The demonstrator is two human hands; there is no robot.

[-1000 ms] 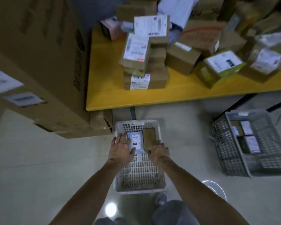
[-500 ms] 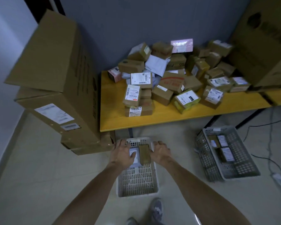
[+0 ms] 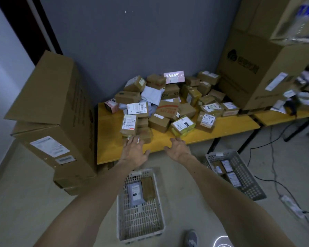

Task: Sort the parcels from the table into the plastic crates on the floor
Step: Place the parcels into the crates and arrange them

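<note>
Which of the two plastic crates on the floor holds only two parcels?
The nearer crate, straight ahead: it holds one grey bag and one brown parcel side by side. The right crate holds more.

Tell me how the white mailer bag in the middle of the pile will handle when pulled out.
The white mailer bag looks creased and sags between cardboard boxes, so it is probably floppy and light. Its smooth skin may be slippery. The boxes seem to lean on it, so pulling it may shift them.

Parcels on table, crates below
</note>
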